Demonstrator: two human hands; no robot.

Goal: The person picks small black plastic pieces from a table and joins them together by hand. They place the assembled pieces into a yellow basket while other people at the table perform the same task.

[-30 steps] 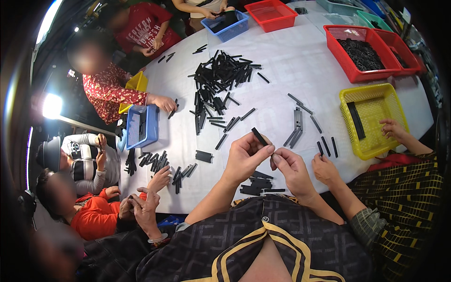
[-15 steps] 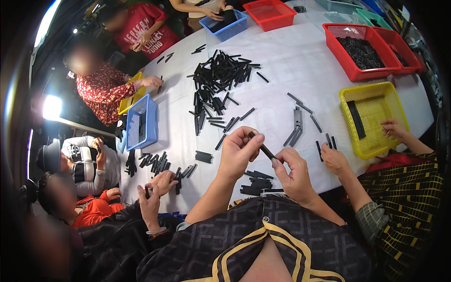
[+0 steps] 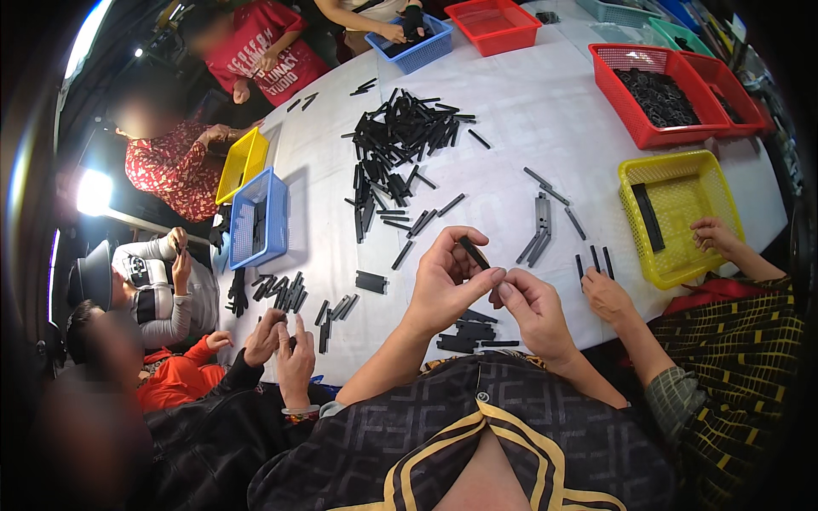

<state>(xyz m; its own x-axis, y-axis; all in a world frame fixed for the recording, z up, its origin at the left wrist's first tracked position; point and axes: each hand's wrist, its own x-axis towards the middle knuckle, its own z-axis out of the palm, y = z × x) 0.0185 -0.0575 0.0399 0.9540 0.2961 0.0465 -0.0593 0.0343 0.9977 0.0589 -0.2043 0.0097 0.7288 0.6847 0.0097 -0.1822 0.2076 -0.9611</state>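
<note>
A short black strip (image 3: 471,252) slants up between my hands over the near part of the table. My left hand (image 3: 447,281) is closed round it, thumb pressed along its side and fingers curled behind. Close against that thumb, my right hand (image 3: 538,313) pinches at the strip's lower end; the fingertips hide the end itself. Just below and behind my hands lies a small stack of black strips (image 3: 460,342). To the left sits a flat group of strips (image 3: 371,282) side by side. Ahead on the right is a bundle of grey-black strips (image 3: 540,228).
A large heap of black strips (image 3: 400,128) covers the table's middle. At right stand a yellow basket (image 3: 635,170) and a red basket (image 3: 613,94) of black parts; a blue basket (image 3: 274,217) is at left. A co-worker's hand (image 3: 607,294) is close on my right; another's hands (image 3: 290,349) work at left.
The strip has tipped more upright, and my right hand has shifted slightly inward to meet my left thumb. The co-worker in patterned red has drawn back from the table.
</note>
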